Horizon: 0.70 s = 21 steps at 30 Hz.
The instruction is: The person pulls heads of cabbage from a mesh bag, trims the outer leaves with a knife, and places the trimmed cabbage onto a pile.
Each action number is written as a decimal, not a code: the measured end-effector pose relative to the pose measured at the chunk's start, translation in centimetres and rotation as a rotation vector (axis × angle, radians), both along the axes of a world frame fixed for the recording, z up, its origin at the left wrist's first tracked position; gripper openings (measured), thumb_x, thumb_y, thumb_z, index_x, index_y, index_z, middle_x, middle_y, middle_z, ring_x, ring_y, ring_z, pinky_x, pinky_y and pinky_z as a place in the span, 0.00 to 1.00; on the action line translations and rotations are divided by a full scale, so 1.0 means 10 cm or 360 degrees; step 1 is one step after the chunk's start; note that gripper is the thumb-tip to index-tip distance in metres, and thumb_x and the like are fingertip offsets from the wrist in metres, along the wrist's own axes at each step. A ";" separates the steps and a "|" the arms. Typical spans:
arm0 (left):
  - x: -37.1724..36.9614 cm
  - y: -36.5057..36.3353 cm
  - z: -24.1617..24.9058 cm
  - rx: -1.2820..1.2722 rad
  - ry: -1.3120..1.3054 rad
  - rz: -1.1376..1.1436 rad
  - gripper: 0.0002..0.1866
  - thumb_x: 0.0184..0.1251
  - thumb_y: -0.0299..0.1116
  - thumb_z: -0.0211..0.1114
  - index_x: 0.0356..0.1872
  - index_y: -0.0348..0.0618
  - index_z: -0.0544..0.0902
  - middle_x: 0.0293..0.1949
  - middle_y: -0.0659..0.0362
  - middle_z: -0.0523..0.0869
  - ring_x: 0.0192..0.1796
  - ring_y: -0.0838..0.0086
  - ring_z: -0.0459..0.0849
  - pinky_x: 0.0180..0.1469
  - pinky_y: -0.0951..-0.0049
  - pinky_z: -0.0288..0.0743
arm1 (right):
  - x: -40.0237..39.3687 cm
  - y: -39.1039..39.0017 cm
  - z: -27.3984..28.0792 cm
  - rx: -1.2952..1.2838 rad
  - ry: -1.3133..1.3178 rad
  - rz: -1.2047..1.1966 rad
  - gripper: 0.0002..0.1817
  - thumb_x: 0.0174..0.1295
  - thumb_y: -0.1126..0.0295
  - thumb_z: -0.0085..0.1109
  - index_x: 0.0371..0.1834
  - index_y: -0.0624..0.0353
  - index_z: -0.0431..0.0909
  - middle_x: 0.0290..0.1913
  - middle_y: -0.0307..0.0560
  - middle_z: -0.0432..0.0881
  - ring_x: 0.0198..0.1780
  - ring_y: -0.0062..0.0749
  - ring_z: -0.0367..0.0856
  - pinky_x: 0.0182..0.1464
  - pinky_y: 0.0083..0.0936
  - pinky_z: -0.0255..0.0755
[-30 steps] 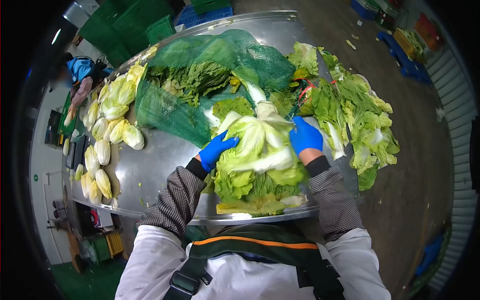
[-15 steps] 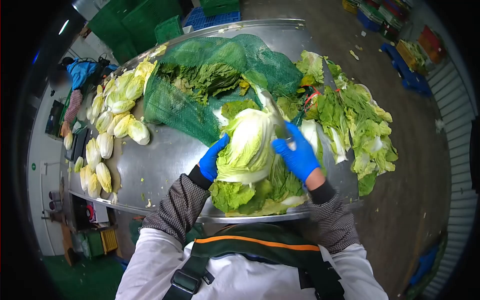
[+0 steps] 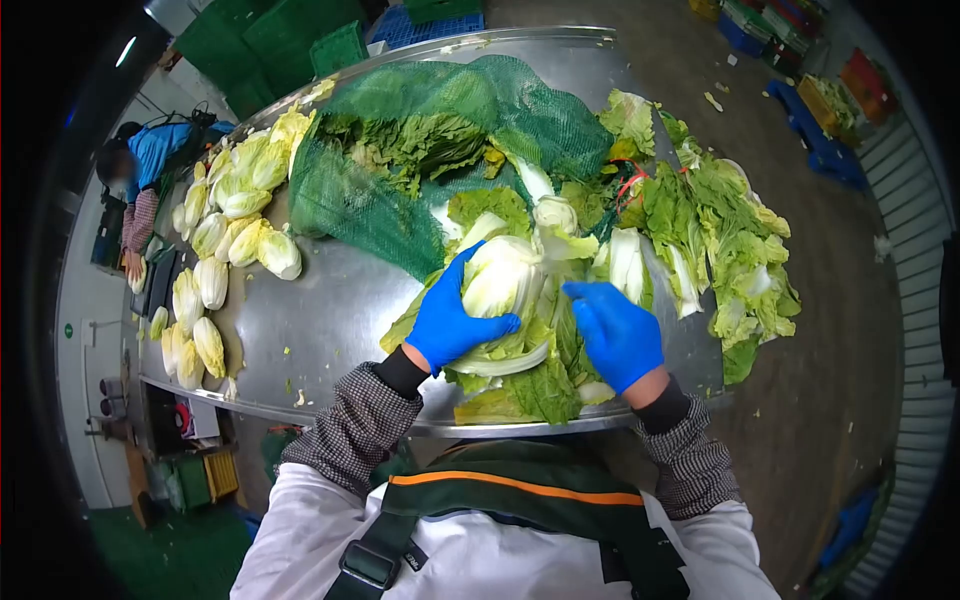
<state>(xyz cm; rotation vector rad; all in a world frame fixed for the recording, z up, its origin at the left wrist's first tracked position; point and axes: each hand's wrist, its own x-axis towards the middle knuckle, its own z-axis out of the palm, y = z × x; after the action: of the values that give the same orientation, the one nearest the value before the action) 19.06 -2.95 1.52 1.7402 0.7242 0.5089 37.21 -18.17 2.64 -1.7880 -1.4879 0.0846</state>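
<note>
A napa cabbage [image 3: 500, 275] with a pale, tightly leaved head lies on loose outer leaves near the table's front edge. My left hand [image 3: 452, 312], in a blue glove, grips its left side, thumb across the front and fingers over the top. Just right of the head is my right hand [image 3: 615, 335], also gloved, with its fingers curled in. Whatever those fingers hold is hidden. Between the hands and the netting, a cut stem end [image 3: 555, 213] and a partly peeled leaf [image 3: 565, 245] show. Green outer leaves [image 3: 540, 385] spread beneath the cabbage.
Green mesh netting [image 3: 370, 215] with more cabbage inside lies behind on the metal table [image 3: 330, 330]. Trimmed cabbages [image 3: 280, 257] are grouped at left. Discarded leaves [image 3: 745, 270] hang over the right edge. Another person [image 3: 165, 155] works at the far left.
My left hand has moved right and up over the cabbage, which has turned and opened at its leaves. My right hand has lowered slightly; a blurred, greyish blade-like shape beside it no longer shows.
</note>
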 end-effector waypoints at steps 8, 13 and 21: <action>0.08 -0.08 0.04 0.0016 -0.0013 -0.0050 0.52 0.36 0.42 0.81 0.65 0.33 0.63 0.57 0.47 0.76 0.59 0.63 0.75 0.63 0.65 0.67 | 0.02 0.07 0.14 -0.0369 -0.0498 -0.0035 0.06 0.62 0.67 0.53 0.40 0.53 0.75 0.31 0.46 0.77 0.29 0.42 0.79 0.30 0.34 0.73; 0.07 -0.11 0.15 -0.0307 -0.0053 -0.0132 0.50 0.38 0.36 0.82 0.65 0.35 0.64 0.57 0.53 0.75 0.59 0.69 0.74 0.62 0.67 0.68 | 0.72 -0.06 -0.98 -0.0505 -0.0373 -0.0202 0.09 0.63 0.63 0.51 0.40 0.53 0.75 0.32 0.51 0.78 0.32 0.48 0.79 0.32 0.40 0.73; 0.20 0.09 -0.06 -0.0761 -0.0423 -0.0156 0.47 0.48 0.35 0.77 0.69 0.38 0.59 0.61 0.56 0.72 0.61 0.71 0.72 0.64 0.69 0.66 | 0.13 0.20 0.04 -0.0299 0.0915 -0.0077 0.25 0.57 0.56 0.64 0.57 0.52 0.74 0.40 0.52 0.84 0.40 0.44 0.84 0.43 0.34 0.76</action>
<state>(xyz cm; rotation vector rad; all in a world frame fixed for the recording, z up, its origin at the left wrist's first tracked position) 21.08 -2.06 0.93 1.2272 0.5157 0.4453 38.47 -16.13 3.06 -1.7432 -1.0451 0.6746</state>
